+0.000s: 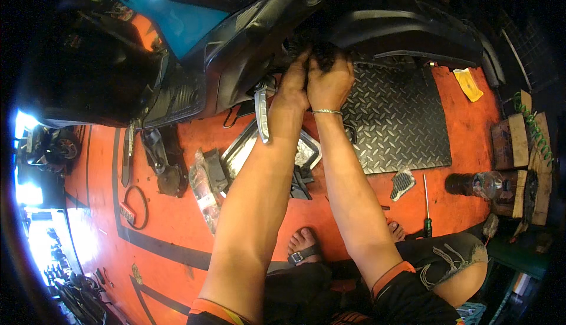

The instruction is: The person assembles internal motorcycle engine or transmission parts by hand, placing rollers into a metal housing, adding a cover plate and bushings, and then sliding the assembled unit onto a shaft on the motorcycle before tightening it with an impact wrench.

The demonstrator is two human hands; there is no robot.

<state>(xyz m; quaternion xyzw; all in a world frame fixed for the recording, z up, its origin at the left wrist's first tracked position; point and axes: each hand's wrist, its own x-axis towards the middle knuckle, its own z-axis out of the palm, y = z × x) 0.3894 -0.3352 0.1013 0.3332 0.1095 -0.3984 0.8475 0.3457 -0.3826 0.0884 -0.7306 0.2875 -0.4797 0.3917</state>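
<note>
Both my arms reach forward to the dark underside of a scooter with a teal panel (183,12) and black body panels (247,30). My right hand (331,83), with a bracelet at its wrist, is curled closed against a dark part there. What its fingers grip is lost in shadow. Close beside it, my left hand (293,82) reaches up to the same dark spot, its fingertips mostly hidden. A silver footpeg (262,116) hangs down just left of my left wrist. Below my forearms lies a metal tray (242,151), partly covered by them.
On the orange floor lie a black tread-plate mat (401,119), a green-handled screwdriver (427,210), a clear plastic bag (204,195), a black belt ring (141,207) and a yellow packet (468,84). A plastic bottle (480,183) lies by wooden blocks (519,142) at right. My sandalled foot (303,247) is below.
</note>
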